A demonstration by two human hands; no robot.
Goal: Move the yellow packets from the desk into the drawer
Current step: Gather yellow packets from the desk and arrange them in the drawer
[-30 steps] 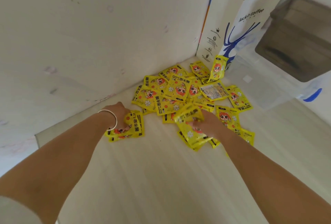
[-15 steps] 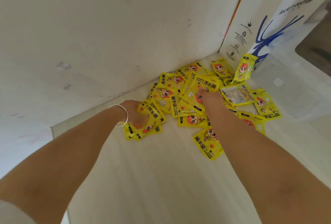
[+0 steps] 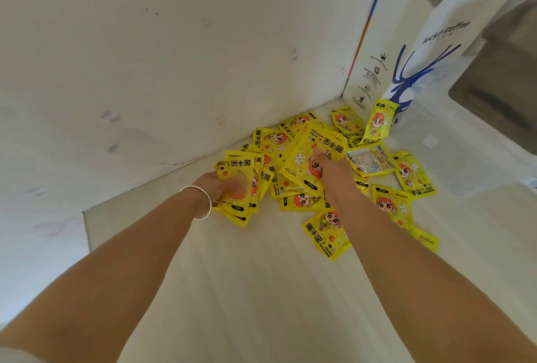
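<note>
Several yellow hand-warmer packets (image 3: 404,171) lie in a loose heap on the pale desk (image 3: 261,290), near the corner of the wall. My left hand (image 3: 216,185), with a silver bangle on the wrist, grips a small stack of yellow packets (image 3: 238,185) at the heap's left edge. My right hand (image 3: 331,166) is in the middle of the heap, fingers closed on one large packet (image 3: 305,156) that is lifted and tilted. One packet (image 3: 327,234) lies alone nearest me. No drawer is in view.
A white paper coffee bag (image 3: 406,51) with blue print stands at the back right, one packet (image 3: 379,121) leaning on it. A clear plastic bin (image 3: 465,147) sits right of the heap. The white wall (image 3: 145,72) bounds the desk on the left.
My left hand has moved forward to the heap's edge and its stack has grown. My right hand has gone deeper into the pile and lifted one packet. The view shifted closer.
</note>
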